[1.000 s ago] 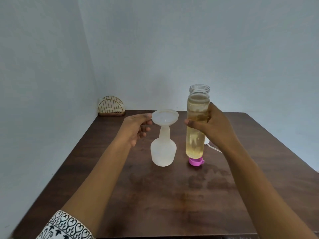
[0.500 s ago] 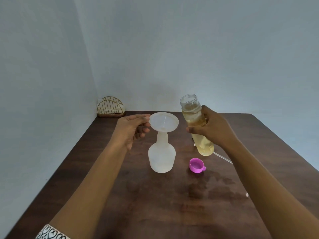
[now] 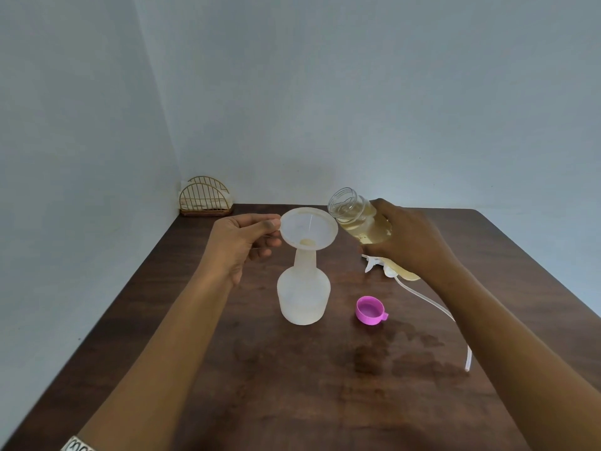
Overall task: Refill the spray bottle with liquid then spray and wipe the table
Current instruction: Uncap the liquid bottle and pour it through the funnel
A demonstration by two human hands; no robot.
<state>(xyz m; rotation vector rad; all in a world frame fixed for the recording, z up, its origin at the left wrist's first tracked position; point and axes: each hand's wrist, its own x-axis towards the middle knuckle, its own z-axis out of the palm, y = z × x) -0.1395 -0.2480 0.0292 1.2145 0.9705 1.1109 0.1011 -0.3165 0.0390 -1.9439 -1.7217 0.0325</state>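
A translucent white spray bottle (image 3: 304,296) stands upright mid-table with a white funnel (image 3: 309,227) set in its neck. My left hand (image 3: 240,244) pinches the funnel's left rim. My right hand (image 3: 408,239) grips a clear bottle of yellowish liquid (image 3: 356,216), tilted steeply with its open mouth at the funnel's right edge. A little yellowish liquid sits at the funnel's bottom. The spray head (image 3: 379,266) with its long clear tube (image 3: 429,301) lies on the table behind my right wrist, partly hidden.
A pink cap (image 3: 370,310) lies open side up, right of the spray bottle. A gold wire holder (image 3: 205,197) with white napkins stands in the far left corner against the wall. The dark wooden table (image 3: 292,385) shows damp patches near the middle.
My right hand lifted the clear bottle off the table and tipped it leftward until its mouth reached the funnel. My left hand kept its hold on the funnel rim.
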